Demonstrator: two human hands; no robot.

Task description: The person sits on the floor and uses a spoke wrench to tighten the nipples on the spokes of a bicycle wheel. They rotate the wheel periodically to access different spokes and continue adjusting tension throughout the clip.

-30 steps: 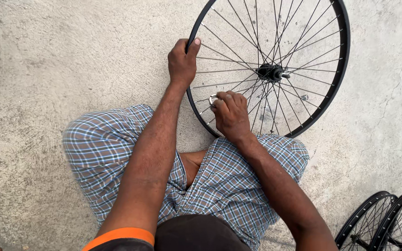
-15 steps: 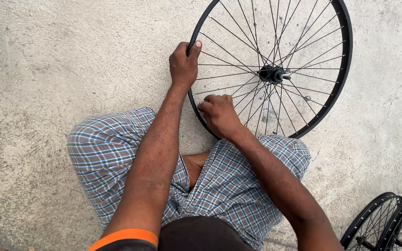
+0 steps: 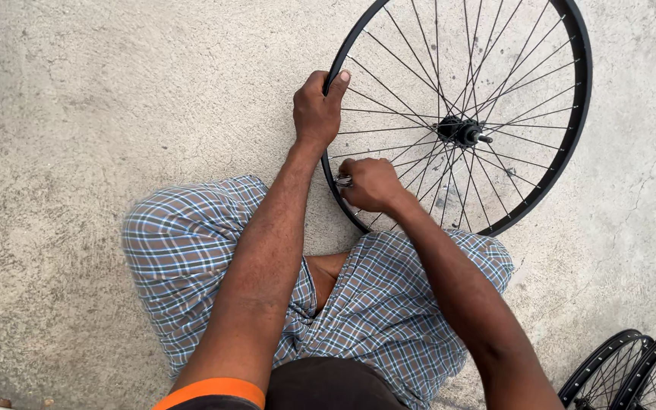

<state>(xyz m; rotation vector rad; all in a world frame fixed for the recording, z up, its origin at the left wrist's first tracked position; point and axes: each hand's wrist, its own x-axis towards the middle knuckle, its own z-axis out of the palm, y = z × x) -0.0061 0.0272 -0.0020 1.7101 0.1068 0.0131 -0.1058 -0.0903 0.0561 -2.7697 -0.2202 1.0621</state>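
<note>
The bicycle wheel [image 3: 461, 114] stands on the concrete floor [image 3: 115, 114] just in front of the seated person's knees, its black rim bare of any tyre and its hub [image 3: 461, 131] near the middle. It looks light and stiff at the rim, while the thin spokes [image 3: 389, 87] would likely bend if gripped hard, so the rim is the safer hold. The left hand [image 3: 315, 110] is wrapped around the rim's near-left edge. The right hand [image 3: 371, 184] is closed on a small metal tool [image 3: 343, 181] at the rim's lower part. Open floor lies left and beyond; two more wheels [image 3: 632, 372] lie at the lower right, well apart.
</note>
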